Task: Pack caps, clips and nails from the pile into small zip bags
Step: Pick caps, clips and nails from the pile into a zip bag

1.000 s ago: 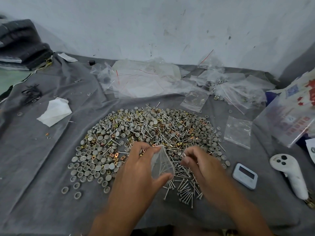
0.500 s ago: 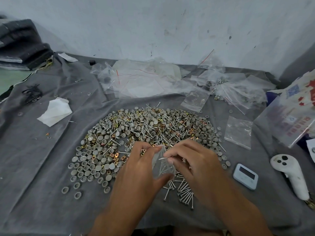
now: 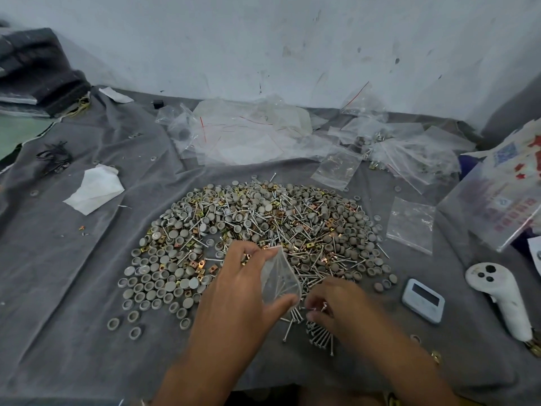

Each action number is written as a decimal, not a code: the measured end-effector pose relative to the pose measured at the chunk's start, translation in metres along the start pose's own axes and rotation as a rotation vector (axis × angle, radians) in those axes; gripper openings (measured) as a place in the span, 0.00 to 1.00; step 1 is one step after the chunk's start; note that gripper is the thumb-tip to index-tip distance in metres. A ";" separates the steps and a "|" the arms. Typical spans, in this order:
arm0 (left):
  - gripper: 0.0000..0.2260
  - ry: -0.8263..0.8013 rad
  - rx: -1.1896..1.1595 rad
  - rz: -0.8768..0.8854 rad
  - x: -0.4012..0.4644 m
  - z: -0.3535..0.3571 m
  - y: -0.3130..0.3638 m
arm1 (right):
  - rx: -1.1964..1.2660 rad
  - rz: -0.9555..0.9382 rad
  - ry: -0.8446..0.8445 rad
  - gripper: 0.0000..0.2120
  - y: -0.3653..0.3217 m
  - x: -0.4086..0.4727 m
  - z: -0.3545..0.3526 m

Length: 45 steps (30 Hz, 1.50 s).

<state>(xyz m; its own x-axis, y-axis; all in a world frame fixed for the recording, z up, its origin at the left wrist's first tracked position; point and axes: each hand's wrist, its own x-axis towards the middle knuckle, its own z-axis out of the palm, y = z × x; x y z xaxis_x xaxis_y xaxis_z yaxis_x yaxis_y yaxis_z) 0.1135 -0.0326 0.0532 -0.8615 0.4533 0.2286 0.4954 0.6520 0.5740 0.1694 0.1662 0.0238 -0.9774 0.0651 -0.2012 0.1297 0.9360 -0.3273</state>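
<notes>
The pile [image 3: 257, 244] spread wide across the middle of the counter [image 3: 73, 303], a loose heap of grey caps, brassy clips and thin nails all tangled together. Taken as a heap it looked heavy, but each piece would weigh next to nothing. The caps seemed light and stiff, easy to pinch by the rim. The nails looked slick and sharp, best taken by the shank, several at once.

The left hand [image 3: 234, 297] held a small zip bag [image 3: 279, 281] just at the near edge of the pile, thumb below and fingers at the mouth keeping it spread. A few nails showed through the film. The bag looked thin, limp and slippery; I judged it needed holding at the lip, and a point could poke through it.

The right hand [image 3: 339, 306] sat close beside the bag, fingers curled over a small group of nails [image 3: 320, 336] on the cloth, seemingly pinching one or two; exactly which I could not tell.

A wrinkled grey cloth covered the counter, soft enough to stop things rolling but likely to hide small parts in its folds. Behind the pile lay empty zip bags [image 3: 243, 139], with a scuffed pale wall [image 3: 263, 39] behind them. A crumpled tissue [image 3: 95, 189] lay to the left, a small timer [image 3: 423, 300] and a white controller [image 3: 503, 297] to the right.
</notes>
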 end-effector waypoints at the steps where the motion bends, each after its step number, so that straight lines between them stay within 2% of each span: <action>1: 0.32 0.005 -0.001 -0.001 0.001 0.000 0.000 | 0.001 0.027 0.022 0.06 -0.002 0.000 0.008; 3: 0.33 0.020 0.004 -0.003 0.001 -0.001 0.000 | -0.008 0.061 0.083 0.11 -0.004 -0.001 0.021; 5: 0.33 0.026 0.004 -0.003 0.001 -0.002 0.000 | -0.013 0.067 0.111 0.13 -0.007 -0.002 0.027; 16: 0.33 0.042 -0.013 0.000 0.002 -0.004 -0.004 | -0.030 0.028 0.052 0.09 -0.009 0.001 0.028; 22: 0.33 0.040 -0.010 -0.006 0.002 -0.004 -0.005 | -0.112 -0.025 0.100 0.08 -0.005 -0.002 0.036; 25: 0.33 0.044 -0.015 -0.005 0.002 -0.004 -0.005 | 0.022 -0.013 0.123 0.04 -0.004 -0.002 0.033; 29: 0.33 0.035 -0.012 -0.010 0.001 -0.004 -0.004 | 0.431 0.045 0.195 0.04 -0.007 -0.005 0.003; 32: 0.32 0.026 -0.014 -0.007 0.000 -0.002 -0.003 | 0.671 -0.081 0.292 0.01 -0.020 -0.016 -0.033; 34: 0.32 0.021 -0.012 0.000 0.000 0.000 -0.003 | 0.604 -0.205 0.349 0.02 -0.034 -0.022 -0.050; 36: 0.32 0.017 -0.019 0.011 0.001 0.002 -0.002 | 0.428 -0.293 0.361 0.02 -0.047 -0.022 -0.059; 40: 0.30 0.038 -0.011 0.026 0.003 0.001 -0.001 | 0.130 -0.301 0.343 0.05 -0.060 -0.016 -0.059; 45: 0.29 0.054 -0.041 0.025 0.003 -0.001 -0.004 | 0.138 -0.287 0.373 0.11 -0.064 -0.013 -0.057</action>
<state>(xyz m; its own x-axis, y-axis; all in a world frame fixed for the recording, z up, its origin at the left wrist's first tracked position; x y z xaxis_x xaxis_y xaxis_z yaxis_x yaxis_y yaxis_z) 0.1088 -0.0341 0.0523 -0.8542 0.4348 0.2852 0.5130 0.6151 0.5987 0.1639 0.1258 0.1001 -0.9669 -0.0460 0.2511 -0.1577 0.8813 -0.4456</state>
